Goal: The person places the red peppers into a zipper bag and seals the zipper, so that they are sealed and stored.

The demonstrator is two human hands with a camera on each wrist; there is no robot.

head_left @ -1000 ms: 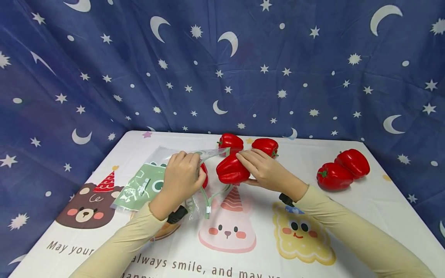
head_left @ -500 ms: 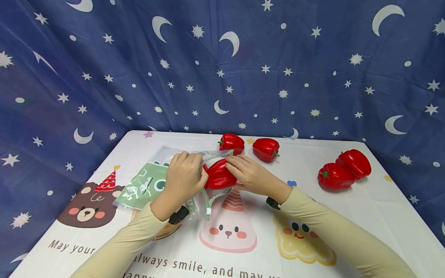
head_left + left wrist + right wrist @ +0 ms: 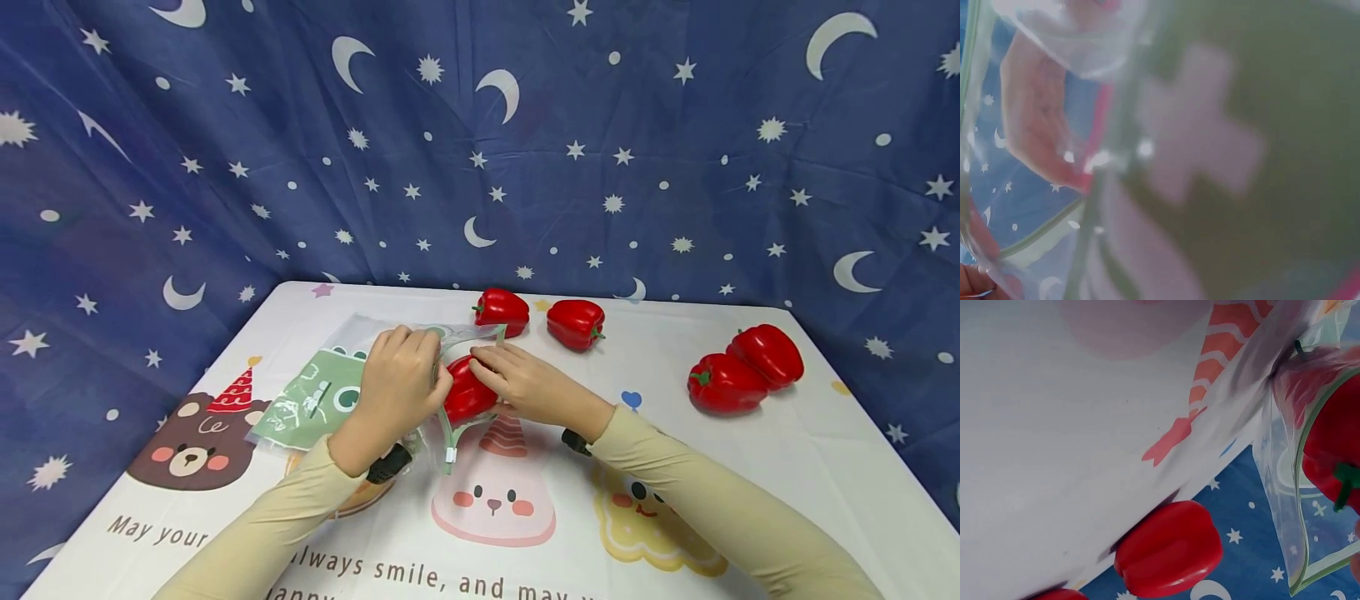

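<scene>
My left hand (image 3: 397,375) grips the rim of a clear zip bag (image 3: 300,412) with a green cartoon face, its mouth held apart toward the right. A white slider (image 3: 451,456) hangs at the lower corner of the mouth. With its fingers over one end, my right hand (image 3: 536,383) holds a red bell pepper (image 3: 463,396) inside the opening. The right wrist view shows this pepper's green stem (image 3: 1346,481) toward the hand, and a second pepper (image 3: 1310,375) behind the plastic. Through the film, the left wrist view shows the right hand (image 3: 1035,106).
Two red bell peppers lie at the back, one pepper (image 3: 502,312) just behind the bag mouth and another pepper (image 3: 575,324) to its right. A touching pair, a front pepper (image 3: 726,383) and a rear pepper (image 3: 767,356), sits far right. A starry blue curtain (image 3: 480,167) hangs behind.
My right hand has moved left, carrying the bell pepper from outside the bag's mouth into it. The left hand keeps its grip in nearly the same place.
</scene>
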